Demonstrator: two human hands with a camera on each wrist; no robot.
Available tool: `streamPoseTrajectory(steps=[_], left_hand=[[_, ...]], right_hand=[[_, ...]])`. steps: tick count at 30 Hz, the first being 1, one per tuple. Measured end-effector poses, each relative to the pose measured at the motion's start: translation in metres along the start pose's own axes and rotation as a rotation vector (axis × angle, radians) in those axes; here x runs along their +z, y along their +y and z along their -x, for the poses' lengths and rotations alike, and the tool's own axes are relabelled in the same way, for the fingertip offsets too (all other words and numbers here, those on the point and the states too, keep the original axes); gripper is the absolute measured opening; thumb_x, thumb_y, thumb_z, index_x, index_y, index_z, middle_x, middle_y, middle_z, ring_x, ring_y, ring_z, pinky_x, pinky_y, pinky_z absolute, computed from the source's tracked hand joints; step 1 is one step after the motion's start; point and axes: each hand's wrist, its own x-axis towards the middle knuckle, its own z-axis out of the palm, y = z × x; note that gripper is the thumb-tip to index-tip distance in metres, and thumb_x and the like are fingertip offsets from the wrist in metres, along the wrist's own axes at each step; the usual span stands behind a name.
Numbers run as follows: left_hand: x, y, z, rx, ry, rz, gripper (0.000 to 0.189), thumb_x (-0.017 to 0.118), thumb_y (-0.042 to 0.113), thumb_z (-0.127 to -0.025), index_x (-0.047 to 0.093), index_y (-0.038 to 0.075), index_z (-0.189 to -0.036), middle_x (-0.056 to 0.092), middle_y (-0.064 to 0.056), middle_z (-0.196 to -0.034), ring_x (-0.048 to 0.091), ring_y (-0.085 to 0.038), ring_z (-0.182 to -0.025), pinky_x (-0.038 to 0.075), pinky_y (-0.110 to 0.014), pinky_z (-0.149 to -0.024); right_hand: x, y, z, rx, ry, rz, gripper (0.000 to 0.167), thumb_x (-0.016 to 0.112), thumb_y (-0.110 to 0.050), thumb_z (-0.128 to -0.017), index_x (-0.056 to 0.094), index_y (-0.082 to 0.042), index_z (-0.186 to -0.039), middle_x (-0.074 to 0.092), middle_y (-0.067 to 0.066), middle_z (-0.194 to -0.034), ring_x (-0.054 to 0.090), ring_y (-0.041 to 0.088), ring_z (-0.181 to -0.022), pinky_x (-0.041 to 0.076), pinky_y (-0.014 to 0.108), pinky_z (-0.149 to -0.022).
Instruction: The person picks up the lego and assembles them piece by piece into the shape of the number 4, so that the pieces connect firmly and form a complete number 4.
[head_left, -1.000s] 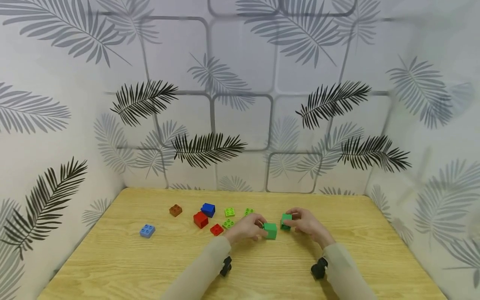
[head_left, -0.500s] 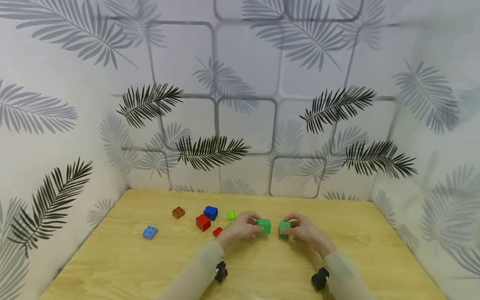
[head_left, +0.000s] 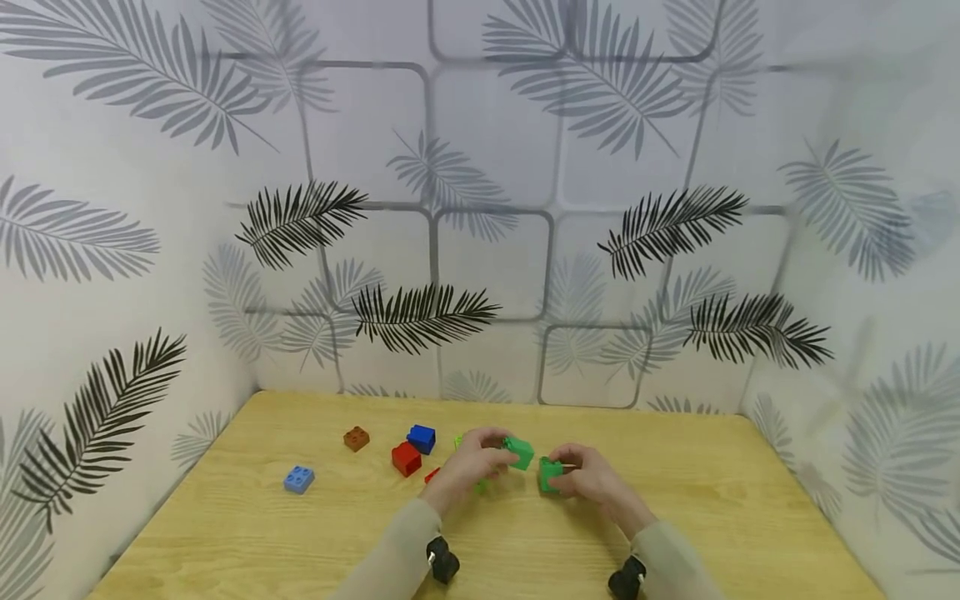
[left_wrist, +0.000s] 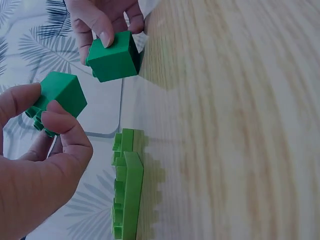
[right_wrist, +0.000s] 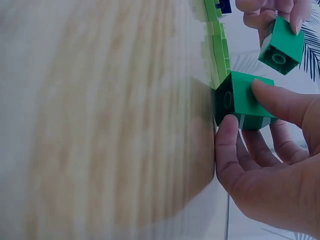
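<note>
Two green toy building bricks are held close to each other in the head view. My left hand (head_left: 468, 462) pinches one green brick (head_left: 520, 452) between thumb and fingers. It is tilted, its studs toward the palm, and raised off the wood in the left wrist view. My right hand (head_left: 596, 482) grips the other green brick (head_left: 550, 477), which sits lower, right at the tabletop in the right wrist view. A small gap separates the two bricks. The hollow underside of the left hand's brick (right_wrist: 285, 47) shows in the right wrist view.
Left of the hands on the wooden table (head_left: 247, 533) lie a red brick (head_left: 407, 458), a blue brick (head_left: 422, 438), a brown brick (head_left: 356, 438) and a light blue brick (head_left: 298, 479). Lime green bricks (left_wrist: 132, 195) lie beside my left hand, partly hidden in the head view. A patterned wall (head_left: 495, 350) stands behind.
My left hand has lifted its green brick a little, shifted it left and tipped it over. The right hand has brought its green brick leftward. Both hands keep their hold.
</note>
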Motion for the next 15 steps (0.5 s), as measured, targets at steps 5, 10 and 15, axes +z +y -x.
streamPoseTrajectory(steps=[5, 10, 15], left_hand=[[-0.0004, -0.0027, -0.0003, -0.002, 0.018, 0.015, 0.044, 0.073, 0.016, -0.087, 0.06, 0.005, -0.128, 0.064, -0.007, -0.111, 0.062, -0.027, -0.095, 0.052, -0.037, -0.079], [-0.0004, -0.0047, -0.003, 0.005, 0.029, -0.012, 0.047, 0.074, 0.017, -0.086, 0.06, 0.005, -0.129, 0.065, -0.008, -0.115, 0.061, -0.018, -0.095, 0.053, -0.041, -0.083], [-0.0004, -0.0068, -0.0056, 0.041, 0.025, -0.019, 0.047, 0.076, 0.013, -0.083, 0.062, 0.005, -0.127, 0.064, -0.009, -0.117, 0.06, -0.018, -0.097, 0.054, -0.042, -0.087]], right_hand=[[0.0067, -0.0015, 0.0027, -0.012, -0.021, -0.024, 0.035, 0.073, -0.001, -0.08, 0.059, 0.0, -0.113, 0.062, 0.014, -0.119, 0.061, 0.023, -0.104, 0.055, 0.034, -0.076], [0.01, -0.0024, 0.0033, -0.029, -0.059, -0.041, 0.046, 0.073, 0.003, -0.079, 0.055, 0.002, -0.122, 0.06, 0.019, -0.123, 0.061, 0.026, -0.107, 0.056, 0.036, -0.076], [0.0114, -0.0009, 0.0004, -0.052, -0.096, -0.049, 0.057, 0.071, 0.006, -0.08, 0.053, 0.0, -0.133, 0.057, 0.022, -0.132, 0.059, 0.031, -0.115, 0.056, 0.037, -0.082]])
